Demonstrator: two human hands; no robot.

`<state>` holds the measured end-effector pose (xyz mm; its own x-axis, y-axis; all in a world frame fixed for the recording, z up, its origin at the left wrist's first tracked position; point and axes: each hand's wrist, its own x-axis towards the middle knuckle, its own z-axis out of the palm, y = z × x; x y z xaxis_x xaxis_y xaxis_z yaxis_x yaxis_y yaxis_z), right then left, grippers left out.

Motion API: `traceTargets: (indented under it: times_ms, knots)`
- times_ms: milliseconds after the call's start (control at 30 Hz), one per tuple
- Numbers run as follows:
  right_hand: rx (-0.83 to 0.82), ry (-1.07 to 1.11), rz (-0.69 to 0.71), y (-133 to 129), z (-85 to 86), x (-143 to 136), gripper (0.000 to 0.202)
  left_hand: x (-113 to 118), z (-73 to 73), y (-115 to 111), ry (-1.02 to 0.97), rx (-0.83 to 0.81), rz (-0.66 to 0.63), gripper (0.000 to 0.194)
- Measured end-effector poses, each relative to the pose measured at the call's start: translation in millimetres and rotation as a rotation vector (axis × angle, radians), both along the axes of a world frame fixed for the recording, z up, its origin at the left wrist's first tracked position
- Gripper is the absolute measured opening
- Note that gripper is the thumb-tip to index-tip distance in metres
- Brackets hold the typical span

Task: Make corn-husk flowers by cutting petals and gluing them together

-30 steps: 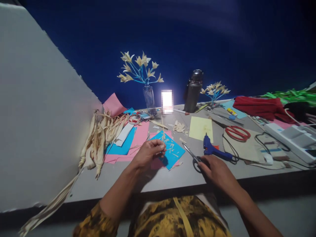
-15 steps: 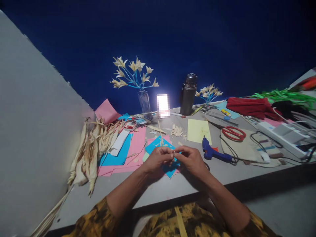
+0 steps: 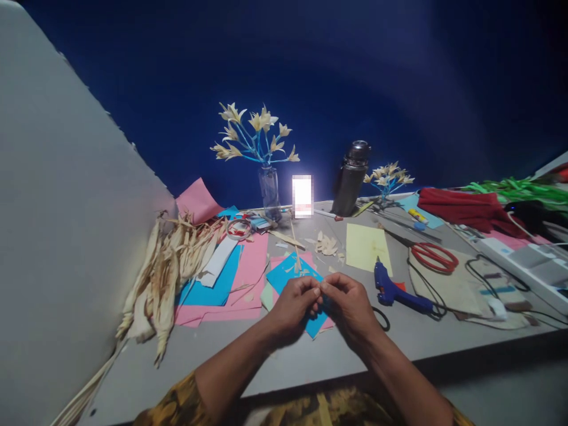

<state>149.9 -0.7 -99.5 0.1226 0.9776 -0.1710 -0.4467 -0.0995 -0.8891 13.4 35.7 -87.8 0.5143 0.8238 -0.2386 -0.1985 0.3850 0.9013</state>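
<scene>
My left hand (image 3: 293,306) and my right hand (image 3: 348,303) meet at the fingertips over a blue paper square (image 3: 284,273). Both are pinched closed on something too small to make out. Beyond them, a thin pale stick (image 3: 295,239) and small cut scraps lie on and near the blue paper. A heap of pale petal-shaped pieces (image 3: 326,244) sits behind, beside a yellow paper sheet (image 3: 366,247). Right of my right hand lies a blue glue gun (image 3: 399,293).
Dried corn husks (image 3: 166,278) and pink sheets (image 3: 252,272) cover the left. Behind stand a glass vase of husk flowers (image 3: 270,192), a bright lamp (image 3: 303,196) and a dark flask (image 3: 351,183). Red-handled scissors (image 3: 435,258) and a white power strip (image 3: 528,272) lie right.
The view has shifted, so the table's things appear a little further right and lower. My hands stay together, and the fingers have moved slightly against each other.
</scene>
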Motion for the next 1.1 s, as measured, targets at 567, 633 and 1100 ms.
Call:
traceTargets:
  times_ms: [567,633,1100]
  knots:
    - [0.143,-0.839,0.015,19,20.9,34,0.014,-20,2.3,40,-0.046,-0.023,0.327,0.018]
    - [0.189,-1.119,0.154,18,20.7,36,0.011,-23,-0.1,47,-0.028,-0.021,0.363,0.02]
    - [0.167,-1.615,0.352,20,11.5,18,0.011,-30,-3.8,46,0.41,0.3,0.252,0.012]
